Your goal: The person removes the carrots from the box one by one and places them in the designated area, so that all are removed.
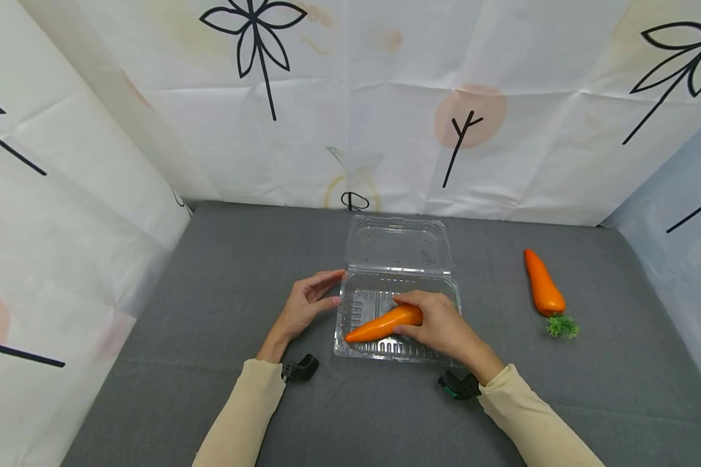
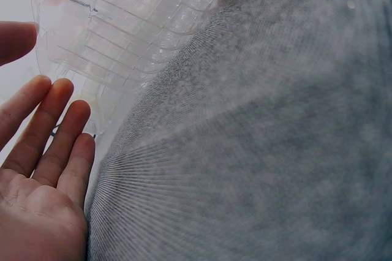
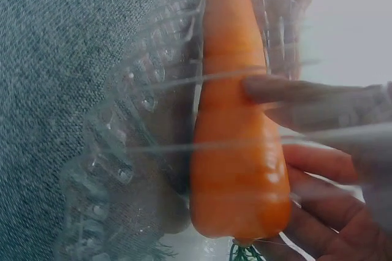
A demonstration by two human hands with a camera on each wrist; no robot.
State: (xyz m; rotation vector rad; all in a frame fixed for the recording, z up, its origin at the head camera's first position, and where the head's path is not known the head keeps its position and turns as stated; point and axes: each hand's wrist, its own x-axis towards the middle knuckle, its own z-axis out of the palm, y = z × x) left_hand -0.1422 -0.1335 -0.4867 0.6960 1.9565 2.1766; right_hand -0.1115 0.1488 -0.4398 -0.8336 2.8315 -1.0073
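Note:
A clear plastic clamshell container sits on the grey cloth with its lid tipped back. Inside its base is an orange carrot, slanting with the tip to the lower left. My right hand holds this carrot by its thick end, the thumb on one side and the fingers on the other. In the right wrist view, the carrot shows through the clear wall, green leaves at its end. At the container's left side is my left hand, its fingers extended along the rim.
A second orange carrot with a green leafy top lies to the right on the grey cloth. White patterned fabric stands behind the table and on both sides. Dark wrist cameras sit at both wrists.

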